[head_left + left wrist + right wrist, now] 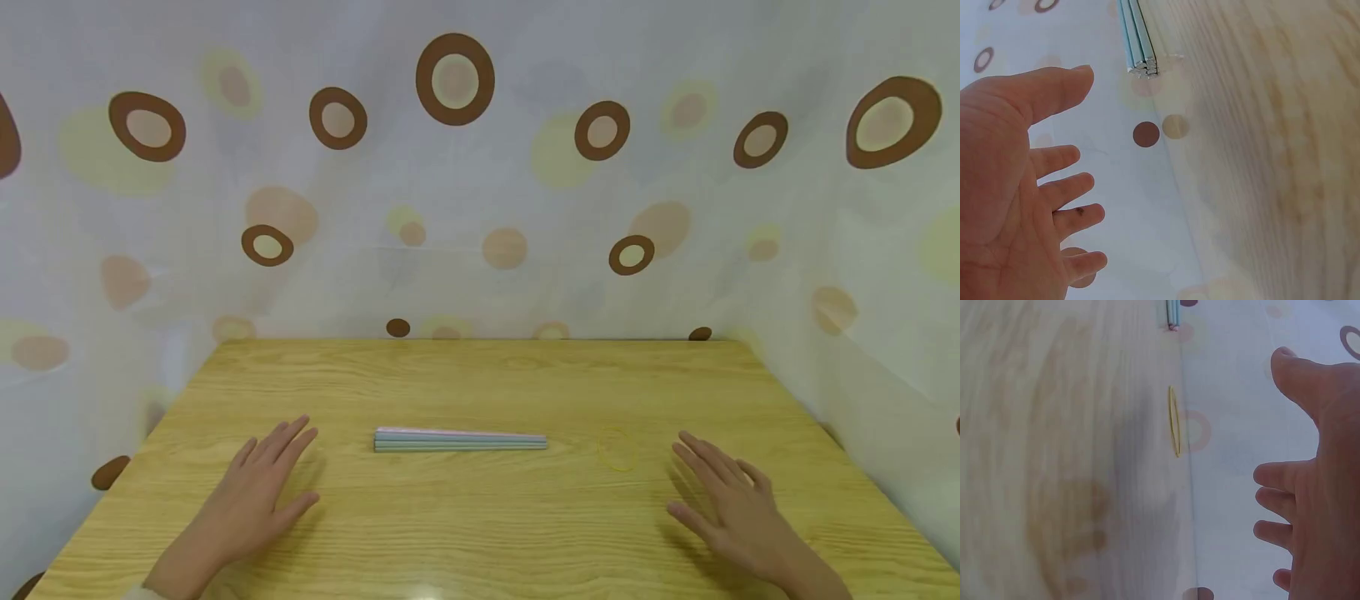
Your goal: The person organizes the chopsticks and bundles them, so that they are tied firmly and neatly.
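Several pastel chopsticks (460,441), in blue, green and pink, lie side by side across the middle of the table, their thick ends to the left. To the right of their thin ends lies a thin yellow rubber band (621,470), seen edge-on as a narrow loop in the right wrist view. My left hand (251,496) is left of the chopsticks, its fingers spread and nothing in it. On the other side, my right hand (738,508) is nearest the rubber band, fingers apart and also holding nothing. Both hands stay apart from these things.
The wood-grain table (480,533) stretches beneath both hands. A pale cloth (480,183) with brown rings and soft-coloured spots hangs behind it and along both sides.
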A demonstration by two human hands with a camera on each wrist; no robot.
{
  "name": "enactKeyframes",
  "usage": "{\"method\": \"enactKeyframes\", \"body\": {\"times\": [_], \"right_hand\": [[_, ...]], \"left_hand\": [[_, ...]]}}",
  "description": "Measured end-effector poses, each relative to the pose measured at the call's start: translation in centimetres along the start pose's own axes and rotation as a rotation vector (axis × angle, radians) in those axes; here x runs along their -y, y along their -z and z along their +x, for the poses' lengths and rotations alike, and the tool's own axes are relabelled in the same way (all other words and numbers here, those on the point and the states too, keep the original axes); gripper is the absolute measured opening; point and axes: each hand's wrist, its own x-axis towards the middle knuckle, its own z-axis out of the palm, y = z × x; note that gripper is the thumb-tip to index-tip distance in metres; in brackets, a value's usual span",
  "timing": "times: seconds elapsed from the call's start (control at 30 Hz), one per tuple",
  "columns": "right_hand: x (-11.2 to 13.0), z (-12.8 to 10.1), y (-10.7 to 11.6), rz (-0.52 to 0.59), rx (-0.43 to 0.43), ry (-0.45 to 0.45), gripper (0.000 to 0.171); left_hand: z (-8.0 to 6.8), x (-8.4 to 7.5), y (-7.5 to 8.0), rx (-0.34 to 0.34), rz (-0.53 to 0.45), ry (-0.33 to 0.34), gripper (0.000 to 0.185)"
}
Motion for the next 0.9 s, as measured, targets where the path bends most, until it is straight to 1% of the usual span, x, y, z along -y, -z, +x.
{"method": "enactKeyframes", "body": {"times": [0.17,0.37,0.57,0.73,0.9], "right_hand": [[0.5,0.2,0.1,0.01,-0.011,0.005,0.066],[0.6,0.6,0.1,-0.005,-0.035,0.037,0.066],[0.5,1.1,0.1,-0.002,-0.038,0.059,0.067],[0.8,1.2,0.0,0.007,-0.028,0.051,0.066],[1.3,1.4,-0.2,0.043,-0.057,0.057,0.064]], "left_hand": [[0.2,0.0,0.3,0.009,-0.015,0.007,0.069],[0.4,0.5,0.6,-0.024,0.005,0.011,0.07],[0.5,0.6,0.5,-0.048,-0.008,-0.012,0.068],[0.9,0.4,0.4,-0.058,-0.014,-0.029,0.068],[1.2,0.4,0.6,-0.098,-0.005,-0.047,0.065]]}}
